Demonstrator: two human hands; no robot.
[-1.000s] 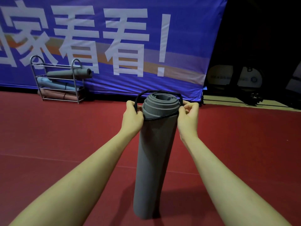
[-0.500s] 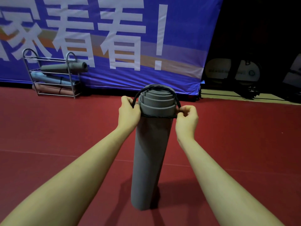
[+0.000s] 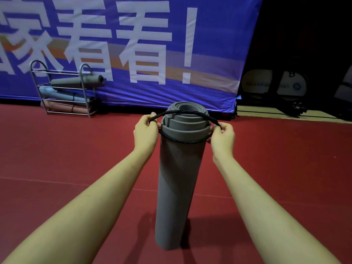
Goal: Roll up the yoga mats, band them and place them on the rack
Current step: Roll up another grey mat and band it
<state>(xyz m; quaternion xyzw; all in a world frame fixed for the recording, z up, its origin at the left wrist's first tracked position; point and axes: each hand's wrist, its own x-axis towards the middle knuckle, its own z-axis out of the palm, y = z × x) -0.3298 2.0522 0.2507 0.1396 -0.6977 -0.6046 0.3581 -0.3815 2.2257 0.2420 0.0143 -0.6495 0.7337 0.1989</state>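
Upright rolled grey yoga mat (image 3: 178, 187), black elastic band (image 3: 185, 113) pinched by left hand (image 3: 145, 135) and right hand (image 3: 222, 139) over top; could snap off, toppling mat.

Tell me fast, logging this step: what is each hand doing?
Left hand: pinches the black band.
Right hand: pinches the same band.

Blue banner (image 3: 133, 54), red floor (image 3: 76, 159)

One camera only, worn on the person's head, looking forward and down along both forearms to the red floor (image 3: 57, 159), close over the hands, with the blue banner (image 3: 209, 54) well beyond.
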